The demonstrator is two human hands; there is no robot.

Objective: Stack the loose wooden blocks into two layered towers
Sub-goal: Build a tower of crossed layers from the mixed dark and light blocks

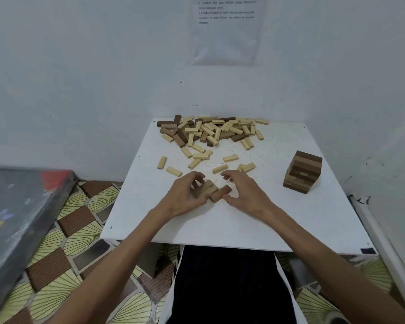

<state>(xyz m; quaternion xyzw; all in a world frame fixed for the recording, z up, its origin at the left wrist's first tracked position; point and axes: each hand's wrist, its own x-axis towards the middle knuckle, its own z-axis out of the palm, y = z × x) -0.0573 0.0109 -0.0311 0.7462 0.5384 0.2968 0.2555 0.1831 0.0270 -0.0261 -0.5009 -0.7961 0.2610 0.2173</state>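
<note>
Wooden blocks [211, 189] sit gripped under curled left fingers [195, 176]; right fingers [230, 175] spread loosely beside.

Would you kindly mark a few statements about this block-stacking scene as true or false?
1. A layered tower of brown wooden blocks stands on the right of the white table. True.
2. The pile of loose light and dark wooden blocks lies at the table's near edge. False: it lies at the far edge.
3. The left hand grips a small cluster of blocks. True.
4. The right hand rests on the tower. False: it is beside the cluster.
</note>
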